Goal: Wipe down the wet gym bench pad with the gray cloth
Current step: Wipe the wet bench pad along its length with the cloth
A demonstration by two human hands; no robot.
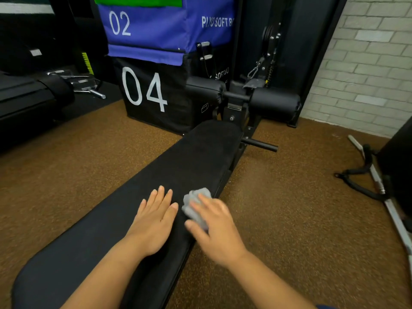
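The long black bench pad (196, 152) runs from the lower left up toward the middle. A crumpled gray cloth (195, 202) lies on the pad near its right edge. My right hand (217, 228) presses on the cloth, fingers spread over it and slightly blurred. Just left of the cloth, my left hand (156, 221) rests flat on the pad with its fingers together and holds nothing.
Two black foam rollers (274, 102) stand at the bench's far end on a black frame. Stacked plyo boxes marked 02 and 04 (145, 90) sit beyond the pad. A metal bar with a cable handle (376, 186) lies on the brown floor at right. White brick wall at far right.
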